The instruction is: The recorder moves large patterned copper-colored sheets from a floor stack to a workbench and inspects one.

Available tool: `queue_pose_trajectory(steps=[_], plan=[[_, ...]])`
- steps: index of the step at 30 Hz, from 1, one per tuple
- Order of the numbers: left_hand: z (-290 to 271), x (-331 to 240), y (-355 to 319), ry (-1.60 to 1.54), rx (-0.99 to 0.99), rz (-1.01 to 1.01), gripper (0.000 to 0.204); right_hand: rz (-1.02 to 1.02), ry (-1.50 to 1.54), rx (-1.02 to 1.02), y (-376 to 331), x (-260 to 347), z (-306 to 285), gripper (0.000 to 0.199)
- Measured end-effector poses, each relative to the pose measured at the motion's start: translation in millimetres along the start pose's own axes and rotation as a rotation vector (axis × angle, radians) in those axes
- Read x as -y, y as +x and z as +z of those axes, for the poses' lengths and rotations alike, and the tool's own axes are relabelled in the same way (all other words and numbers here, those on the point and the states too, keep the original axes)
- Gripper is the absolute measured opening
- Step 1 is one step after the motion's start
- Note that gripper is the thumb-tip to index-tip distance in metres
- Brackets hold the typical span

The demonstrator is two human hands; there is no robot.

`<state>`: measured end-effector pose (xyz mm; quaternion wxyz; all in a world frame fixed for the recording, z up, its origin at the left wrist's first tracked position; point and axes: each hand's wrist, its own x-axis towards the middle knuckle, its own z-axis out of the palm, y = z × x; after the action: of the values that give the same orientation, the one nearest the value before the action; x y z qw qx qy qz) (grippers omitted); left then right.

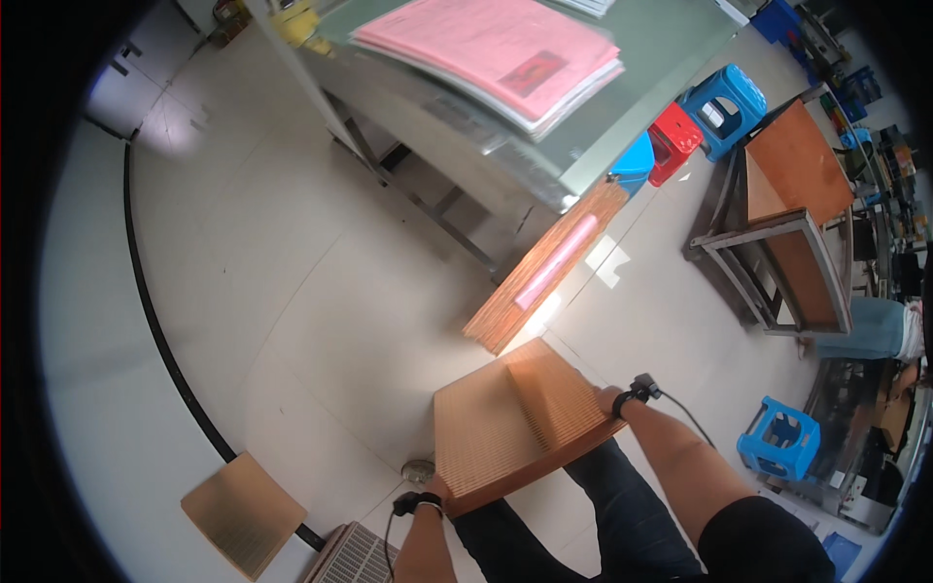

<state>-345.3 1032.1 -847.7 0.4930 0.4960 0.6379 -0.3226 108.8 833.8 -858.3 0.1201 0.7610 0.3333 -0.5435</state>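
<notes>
Left hand (440, 489) and right hand (608, 400) clasp a ribbed panel (491, 418), fingers mostly hidden; its longest edge spans between them, far corner toward the green table (671, 58).

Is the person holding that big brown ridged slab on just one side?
No, the left grip and the right grip hold the big brown ridged slab at opposite sides.

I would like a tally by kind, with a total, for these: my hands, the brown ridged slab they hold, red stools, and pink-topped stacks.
Hands: 2 (left hand, right hand)
Brown ridged slab: 1
Red stool: 1
Pink-topped stack: 1
Total: 5
</notes>
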Motion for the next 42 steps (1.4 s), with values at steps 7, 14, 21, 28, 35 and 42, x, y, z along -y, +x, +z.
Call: queue_pose_trajectory(steps=[7, 14, 21, 28, 35, 42], plan=[[120.5, -194.4, -101.3, -0.733, 0.054, -0.260, 0.056, -0.121, -0.371, 0.015, -19.8, -104.8, -166.2, 0.035], [148.6, -316.8, -133.6, -0.815, 0.049, -0.314, 0.054, 0.331, 0.101, -0.154, -24.6, -147.5, -265.8, 0.061], [146.8, -326.9, -119.6, -0.919, 0.148, -0.195, 0.052, 0.127, -0.117, 0.024, -14.0, -130.5, -321.2, 0.058], [127.7, -333.0, -116.9, -0.796, 0.189, -0.363, 0.052, 0.156, -0.026, 0.048, -24.3, -102.2, -353.5, 0.058], [105.0, -316.6, -104.5, -1.138, 0.534, -0.189, 0.071, 0.276, 0.384, 0.034, -16.1, -142.3, -355.6, 0.058], [53.4, -304.2, -114.4, -1.371, 0.598, -0.070, 0.077, 0.177, 1.530, -0.235, -61.5, -64.1, -375.7, 0.059]])
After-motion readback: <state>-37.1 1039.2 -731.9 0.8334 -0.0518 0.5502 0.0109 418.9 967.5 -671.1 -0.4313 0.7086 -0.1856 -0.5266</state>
